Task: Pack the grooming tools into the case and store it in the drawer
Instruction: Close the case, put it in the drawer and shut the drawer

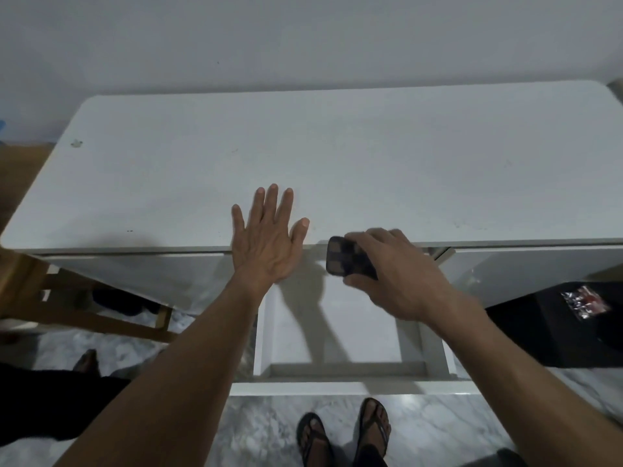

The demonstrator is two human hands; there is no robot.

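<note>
1. Your left hand [266,242] is flat and open, with all its fingers spread. It grasps nothing. The palm sits over the front edge of the white desk [337,163], and the fingertips lie on the desk top.

2. Your right hand [387,264] grips the case [349,256]. The fingers curl over its far side and the thumb presses along its near edge.

3. The case is small and dark, with a brown checked pattern and rounded corners. Only its left part shows; your hand covers the rest. It looks shut, though the picture is too blurred to be sure.

4. The case is held just in front of the desk's front edge, above the back of the open drawer [337,332]. You cannot tell from this view whether it touches the desk edge.

5. The drawer is pulled out toward you, below both hands. Its white floor is bare where you can see it, and the shadows of your hands and arms fall across it.

6. The two hands are near each other but apart, the left one slightly farther forward than the right.

7. A wooden chair [67,298] stands at the left, next to the desk.

8. Your feet in dark sandals [344,433] stand on the marbled floor, just before the drawer front.
</note>
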